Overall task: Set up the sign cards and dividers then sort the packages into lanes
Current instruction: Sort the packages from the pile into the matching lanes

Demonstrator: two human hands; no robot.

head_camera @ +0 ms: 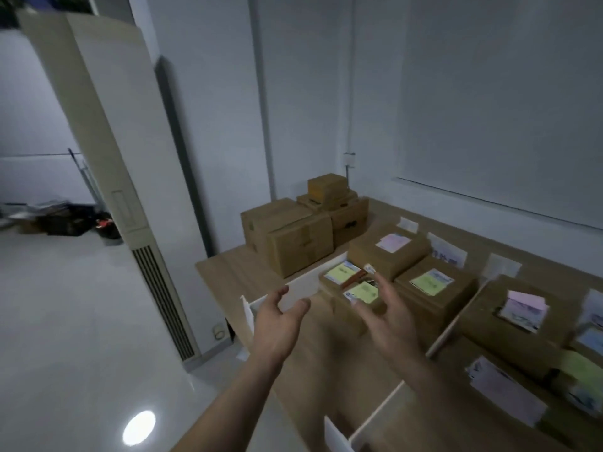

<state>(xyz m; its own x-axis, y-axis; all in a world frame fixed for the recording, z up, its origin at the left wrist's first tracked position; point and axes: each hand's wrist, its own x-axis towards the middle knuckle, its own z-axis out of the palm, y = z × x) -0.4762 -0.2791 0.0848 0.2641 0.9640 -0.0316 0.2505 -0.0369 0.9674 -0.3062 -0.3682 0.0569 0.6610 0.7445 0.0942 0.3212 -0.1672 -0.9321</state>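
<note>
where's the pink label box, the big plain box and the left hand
pink label box [388, 260]: head view, cardboard top below the label
big plain box [300, 252]: head view, front face
left hand [277, 324]: head view, back of hand

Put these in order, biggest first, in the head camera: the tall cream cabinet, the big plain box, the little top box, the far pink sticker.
1. tall cream cabinet
2. big plain box
3-4. little top box and far pink sticker look close in size, and the box is farther away, so I won't rank them.

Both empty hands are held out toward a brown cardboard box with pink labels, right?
Not pink: the head view shows yellow-green labels on that brown cardboard box. The left hand and right hand are indeed empty, held out toward it.
</note>
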